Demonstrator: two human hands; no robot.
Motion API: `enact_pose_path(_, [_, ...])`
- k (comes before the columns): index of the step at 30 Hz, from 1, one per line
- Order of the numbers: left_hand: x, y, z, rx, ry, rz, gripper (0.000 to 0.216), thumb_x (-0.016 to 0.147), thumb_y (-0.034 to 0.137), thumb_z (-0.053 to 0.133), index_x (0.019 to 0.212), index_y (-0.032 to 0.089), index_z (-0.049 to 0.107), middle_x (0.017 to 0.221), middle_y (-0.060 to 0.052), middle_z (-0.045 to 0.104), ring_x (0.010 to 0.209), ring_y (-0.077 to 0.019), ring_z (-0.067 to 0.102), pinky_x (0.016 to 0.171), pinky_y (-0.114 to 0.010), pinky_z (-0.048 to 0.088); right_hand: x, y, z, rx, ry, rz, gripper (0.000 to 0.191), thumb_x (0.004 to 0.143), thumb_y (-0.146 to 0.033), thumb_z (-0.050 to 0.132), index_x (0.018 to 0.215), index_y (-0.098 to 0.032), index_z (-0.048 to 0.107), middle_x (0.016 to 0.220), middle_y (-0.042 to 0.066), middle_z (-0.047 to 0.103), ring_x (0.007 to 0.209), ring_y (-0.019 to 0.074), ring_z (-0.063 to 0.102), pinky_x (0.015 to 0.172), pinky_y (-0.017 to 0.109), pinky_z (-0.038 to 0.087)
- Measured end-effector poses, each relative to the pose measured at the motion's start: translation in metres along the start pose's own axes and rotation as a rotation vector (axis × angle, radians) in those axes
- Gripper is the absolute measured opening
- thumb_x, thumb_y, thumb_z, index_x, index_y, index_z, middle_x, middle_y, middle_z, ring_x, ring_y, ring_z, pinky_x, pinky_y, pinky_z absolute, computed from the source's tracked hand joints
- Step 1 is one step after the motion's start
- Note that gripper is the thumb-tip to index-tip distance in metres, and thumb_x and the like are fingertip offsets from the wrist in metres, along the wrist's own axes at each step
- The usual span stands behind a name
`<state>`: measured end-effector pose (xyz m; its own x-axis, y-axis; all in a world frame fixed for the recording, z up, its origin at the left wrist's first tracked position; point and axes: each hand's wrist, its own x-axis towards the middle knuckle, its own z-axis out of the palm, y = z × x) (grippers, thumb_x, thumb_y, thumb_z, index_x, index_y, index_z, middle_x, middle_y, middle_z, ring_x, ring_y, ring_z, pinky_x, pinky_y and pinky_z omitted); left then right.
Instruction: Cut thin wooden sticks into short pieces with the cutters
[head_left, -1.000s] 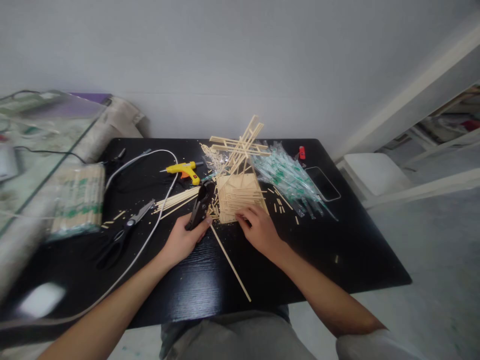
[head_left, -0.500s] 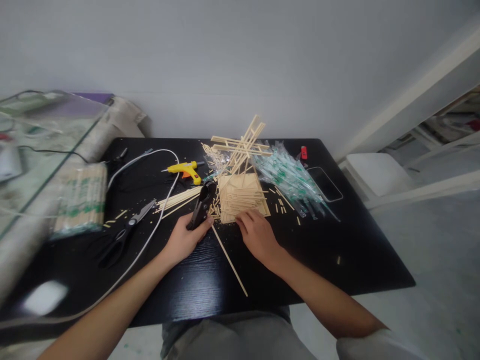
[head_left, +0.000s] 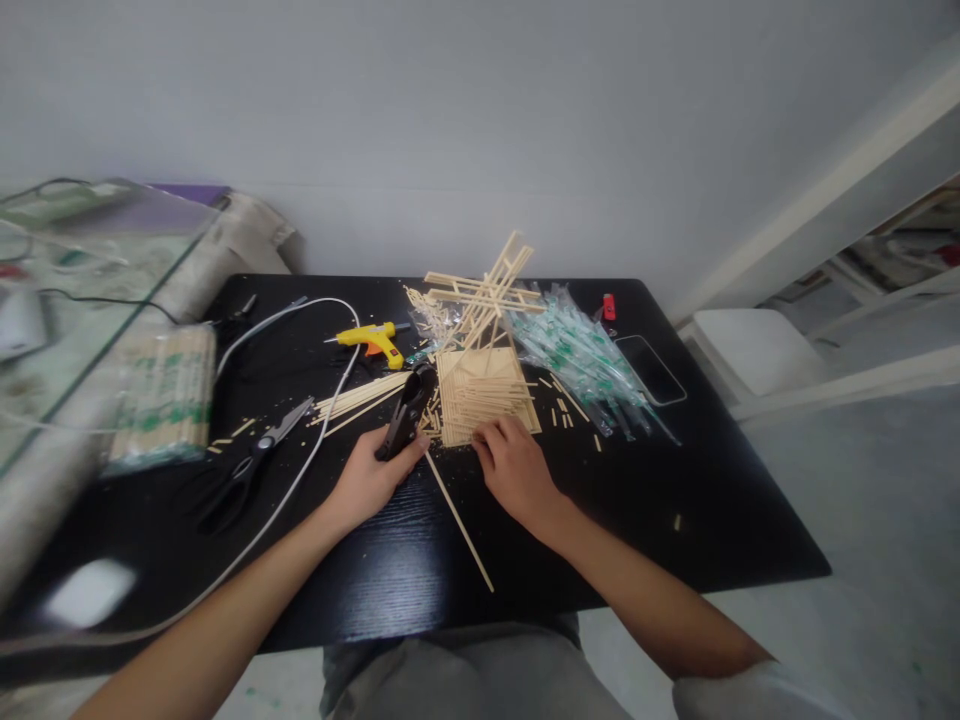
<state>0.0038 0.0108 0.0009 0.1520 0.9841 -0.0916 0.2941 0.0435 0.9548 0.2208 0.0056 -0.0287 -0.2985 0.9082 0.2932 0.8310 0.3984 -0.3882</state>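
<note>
My left hand is closed around a black hand tool, whose exact kind I cannot make out. A thin wooden stick runs from beside my left thumb toward the table's front edge; whether the thumb presses it is unclear. My right hand has its fingers curled together at the front edge of a wooden stick model with a square base and a sloped, layered top. What those fingertips hold, if anything, is hidden. Crossed blades of glued sticks rise at the model's back.
Left of the model lie loose sticks, a yellow glue gun, scissors, a white cable and a bagged stick bundle. To the right are plastic wrappers, a phone, a red object and cut stick pieces.
</note>
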Motion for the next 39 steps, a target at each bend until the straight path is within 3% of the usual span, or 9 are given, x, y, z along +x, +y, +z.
enact_pose_path(10, [0.001,0.000,0.000,0.023,-0.006,0.004,0.039,0.086,0.048,0.065,0.063,0.018,0.056,0.052,0.005,0.048,0.053,-0.0105,0.042,0.054,-0.025,0.035,-0.001,0.002,0.001,-0.024,-0.054,-0.035,0.019,0.100,-0.011,0.050,0.100,-0.017,0.067,0.096,0.010,0.067,0.093,0.0262,0.059,0.086,0.040,0.051])
enact_pose_path(13, [0.000,-0.001,0.000,0.019,-0.005,0.003,0.040,0.086,0.049,0.065,0.063,0.018,0.055,0.052,0.005,0.047,0.052,-0.0104,0.042,0.053,-0.025,0.035,-0.001,0.000,0.000,0.069,-0.055,-0.045,0.021,0.100,-0.010,0.047,0.104,-0.017,0.067,0.099,0.012,0.067,0.098,0.0270,0.060,0.090,0.042,0.051])
enact_pose_path(17, [0.000,-0.002,0.000,0.006,-0.010,0.002,0.039,0.086,0.050,0.066,0.065,0.018,0.057,0.052,0.005,0.047,0.052,-0.0104,0.042,0.052,-0.024,0.035,0.000,-0.006,-0.002,0.589,-0.109,0.044,0.014,0.097,-0.015,0.056,0.103,-0.019,0.068,0.100,0.008,0.069,0.097,0.0226,0.063,0.090,0.039,0.051])
enact_pose_path(19, [0.000,-0.003,0.001,0.004,-0.009,0.001,0.038,0.086,0.050,0.066,0.067,0.018,0.059,0.052,0.005,0.047,0.052,-0.0108,0.042,0.053,-0.024,0.036,0.000,-0.009,-0.001,0.957,-0.264,0.186,0.010,0.094,-0.026,0.065,0.098,-0.019,0.070,0.091,0.005,0.069,0.084,0.0190,0.064,0.080,0.035,0.053])
enact_pose_path(23, [0.000,-0.004,0.001,0.035,-0.018,0.030,0.034,0.086,0.049,0.066,0.074,0.017,0.064,0.061,0.002,0.057,0.060,-0.0133,0.050,0.059,-0.025,0.043,0.000,-0.015,0.002,1.452,-0.496,0.453,0.031,0.076,-0.041,0.083,0.092,-0.016,0.074,0.077,0.001,0.069,0.067,0.0135,0.063,0.068,0.030,0.053])
enact_pose_path(28, [0.000,-0.008,0.002,0.077,-0.065,0.071,0.030,0.087,0.046,0.066,0.080,0.017,0.067,0.076,-0.001,0.066,0.074,-0.0166,0.058,0.071,-0.027,0.048,0.000,-0.020,0.000,1.526,-0.557,0.556,0.038,0.066,-0.040,0.090,0.088,-0.013,0.075,0.082,0.005,0.076,0.069,0.0137,0.069,0.070,0.029,0.057])
enact_pose_path(39, [0.000,-0.002,0.002,0.007,-0.133,0.006,0.033,0.087,0.048,0.065,0.079,0.016,0.066,0.064,0.003,0.058,0.055,-0.0108,0.046,0.055,-0.023,0.040,-0.001,-0.019,0.003,1.596,-0.573,0.618,0.042,0.064,-0.042,0.091,0.086,-0.011,0.073,0.079,0.006,0.077,0.069,0.0174,0.074,0.067,0.030,0.059])
